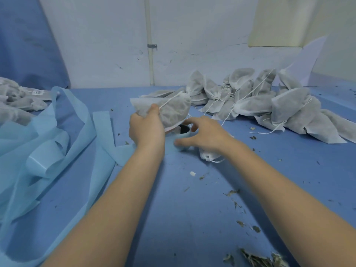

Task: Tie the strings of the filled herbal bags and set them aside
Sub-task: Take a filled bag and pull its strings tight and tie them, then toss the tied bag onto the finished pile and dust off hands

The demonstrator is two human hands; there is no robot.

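Observation:
My left hand [147, 128] grips a filled white herbal bag [173, 110] and holds it just above the blue table, its string trailing up to the right. My right hand [204, 134] hovers beside it with fingers spread and holds nothing. Under my right wrist lies another white bag [209, 156] with its drawstring end showing. A pile of filled bags [256, 97] with loose strings lies at the back right.
Light blue fabric strips [48, 143] sprawl over the left of the blue table [183, 218]. More grey bags [15, 101] lie at the far left. Dried herb crumbs [256, 261] are scattered at the front right. A small dark object [183, 129] sits between my hands.

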